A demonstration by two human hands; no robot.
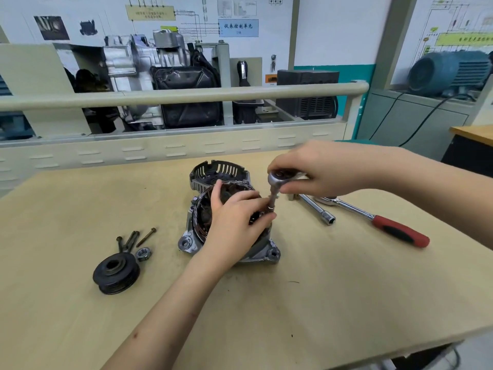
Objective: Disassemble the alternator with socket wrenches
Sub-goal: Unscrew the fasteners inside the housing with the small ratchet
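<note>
Beige workbench, rail, wall diagrams, blue motor

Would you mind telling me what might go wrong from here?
The alternator is steadied only by the left hand, so it may shift when the ratchet in the right hand turns. A slipping socket might scrape the copper windings. The loose bolts and nut could roll away.

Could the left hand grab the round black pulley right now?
Probably not yet: the left hand grips the socket on the alternator. Nothing blocks the round black pulley lying in the open on the table.
</note>
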